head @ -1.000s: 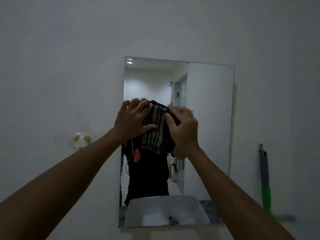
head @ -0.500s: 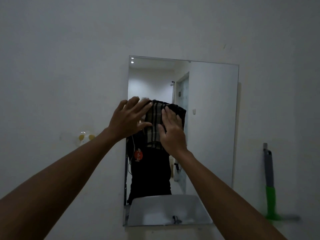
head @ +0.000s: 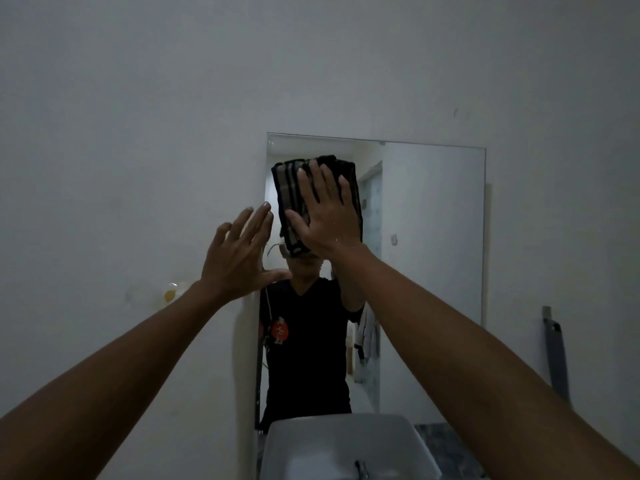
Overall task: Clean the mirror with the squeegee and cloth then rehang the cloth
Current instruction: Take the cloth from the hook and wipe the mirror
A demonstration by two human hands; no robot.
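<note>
A frameless mirror (head: 433,237) hangs on the white wall. My right hand (head: 325,213) lies flat on a folded dark striped cloth (head: 291,188) and presses it against the glass near the mirror's top left corner. Off the cloth, my left hand (head: 239,254) hovers with fingers spread just left of it, at the mirror's left edge. The squeegee (head: 556,355), grey-handled, hangs on the wall right of the mirror, its lower part hidden by my right forearm.
A small hook with yellow dots (head: 169,292) is stuck on the wall left of the mirror, behind my left wrist. A white basin and tap reflect in the mirror's bottom (head: 346,448). A person's reflection fills the mirror's left part.
My left hand has let go of the cloth and drawn back to the left. My right hand has flattened and pushed the cloth up toward the mirror's top left corner.
</note>
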